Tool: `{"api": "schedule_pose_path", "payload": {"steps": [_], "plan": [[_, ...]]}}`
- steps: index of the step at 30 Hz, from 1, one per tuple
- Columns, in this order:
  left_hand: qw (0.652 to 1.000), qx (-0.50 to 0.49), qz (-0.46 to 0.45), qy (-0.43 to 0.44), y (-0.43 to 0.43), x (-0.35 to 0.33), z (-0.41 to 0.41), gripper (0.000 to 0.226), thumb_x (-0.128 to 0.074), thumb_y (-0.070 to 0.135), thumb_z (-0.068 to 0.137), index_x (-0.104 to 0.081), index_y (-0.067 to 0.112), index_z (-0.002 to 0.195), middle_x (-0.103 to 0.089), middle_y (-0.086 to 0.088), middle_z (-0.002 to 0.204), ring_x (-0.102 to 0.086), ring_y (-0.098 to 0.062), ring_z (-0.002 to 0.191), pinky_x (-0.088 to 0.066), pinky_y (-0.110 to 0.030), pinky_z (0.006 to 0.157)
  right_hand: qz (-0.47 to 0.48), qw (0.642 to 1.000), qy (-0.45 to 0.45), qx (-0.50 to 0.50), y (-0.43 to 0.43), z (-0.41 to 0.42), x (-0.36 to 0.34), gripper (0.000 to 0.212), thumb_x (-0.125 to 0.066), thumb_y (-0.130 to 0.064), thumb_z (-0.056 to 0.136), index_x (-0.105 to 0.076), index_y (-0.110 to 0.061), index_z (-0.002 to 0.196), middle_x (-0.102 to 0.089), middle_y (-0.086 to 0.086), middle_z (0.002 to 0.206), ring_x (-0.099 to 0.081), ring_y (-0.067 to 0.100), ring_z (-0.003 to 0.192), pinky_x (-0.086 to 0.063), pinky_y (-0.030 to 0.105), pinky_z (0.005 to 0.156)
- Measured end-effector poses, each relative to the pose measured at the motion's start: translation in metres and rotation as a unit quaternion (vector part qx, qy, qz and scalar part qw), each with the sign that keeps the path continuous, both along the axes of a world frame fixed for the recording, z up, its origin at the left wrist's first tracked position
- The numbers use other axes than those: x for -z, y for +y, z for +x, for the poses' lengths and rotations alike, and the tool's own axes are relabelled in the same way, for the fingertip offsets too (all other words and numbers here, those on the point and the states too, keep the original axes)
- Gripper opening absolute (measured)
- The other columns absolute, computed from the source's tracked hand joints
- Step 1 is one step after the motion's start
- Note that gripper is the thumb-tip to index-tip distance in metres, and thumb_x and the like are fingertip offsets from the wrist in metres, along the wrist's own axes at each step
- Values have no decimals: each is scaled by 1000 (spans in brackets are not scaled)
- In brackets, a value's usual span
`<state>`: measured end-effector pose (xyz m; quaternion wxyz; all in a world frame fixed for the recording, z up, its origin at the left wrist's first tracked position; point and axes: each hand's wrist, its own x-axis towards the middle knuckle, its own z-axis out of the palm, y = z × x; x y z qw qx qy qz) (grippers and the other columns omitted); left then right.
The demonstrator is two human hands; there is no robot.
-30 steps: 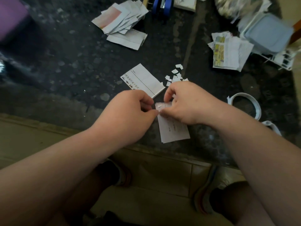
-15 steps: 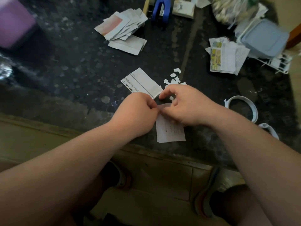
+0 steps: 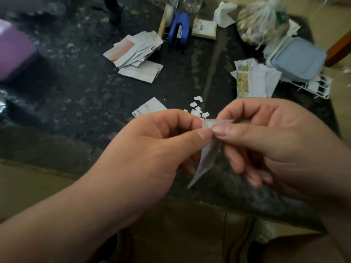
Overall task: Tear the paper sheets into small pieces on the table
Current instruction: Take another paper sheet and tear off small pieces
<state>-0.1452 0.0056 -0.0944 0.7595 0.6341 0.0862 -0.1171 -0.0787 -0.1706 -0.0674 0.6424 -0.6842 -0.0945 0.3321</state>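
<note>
The paper slip [image 3: 206, 158] hangs above the table [image 3: 57, 103], its top edge pinched between the left hand [image 3: 152, 149] and the right hand [image 3: 266, 141]. Thin and limp, it should tear easily when gripped close beside the rip, over the small pieces [image 3: 197, 109].

The table [image 3: 76, 95] is black, mottled with grey flecks; the torn pieces [image 3: 197, 109] and the paper strip [image 3: 208, 158] are white. The left paper stack [image 3: 133, 50] shows a pink-orange tint, the right paper stack [image 3: 254, 80] a yellow-green printed panel. The stapler [image 3: 179, 28] is blue, the box [image 3: 13, 52] purple, the container lid [image 3: 298, 58] pale blue.
</note>
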Motion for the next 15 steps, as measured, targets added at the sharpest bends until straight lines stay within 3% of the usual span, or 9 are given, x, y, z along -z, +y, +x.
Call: {"api": "schedule_pose_path", "payload": {"steps": [3, 5, 8, 11, 15], "plan": [[1000, 0, -30, -8, -3, -3, -1, 12, -78, 25, 78, -75, 14, 82, -74, -21, 86, -71, -37, 80, -59, -46, 76, -25, 992, -91, 84, 1, -9, -5, 30, -74, -25, 70, -57, -15, 93, -62, 15, 54, -54, 25, 33, -38, 23, 31], [999, 2, -31, -10, -6, -4, -1, 21, -79, 31, 71, -76, 14, 82, -75, -20, 86, -72, -39, 82, -60, -51, 82, -17, 985, -124, 116, 0, -16, -9, 27, -76, -23, 70, -57, -14, 87, -63, 17, 56, -58, 30, 36, -43, 28, 32], [999, -26, -12, -32, -11, -5, 3, 22, -78, 38, 68, -79, 20, 82, -77, -11, 82, -73, -24, 76, -56, -41, 77, -27, 981, -151, 121, -7, -21, -12, 18, -81, -23, 77, -65, -14, 75, -66, 17, 60, -61, 28, 40, -48, 31, 34], [997, -57, 37, -47, -15, -4, 6, 14, -84, 32, 67, -80, 27, 79, -76, -4, 76, -69, -12, 68, -54, -31, 67, -46, 981, -158, 98, -11, -22, -9, 9, -78, -24, 77, -73, -18, 81, -70, 12, 66, -65, 24, 46, -52, 36, 39], [997, -45, 44, -41, -18, -5, 7, 8, -86, 22, 76, -79, 20, 78, -75, -7, 70, -68, -16, 58, -54, -26, 58, -47, 987, -129, 84, -10, -19, -4, 8, -73, -21, 76, -75, -16, 82, -72, 13, 68, -70, 28, 54, -58, 41, 46]]}}
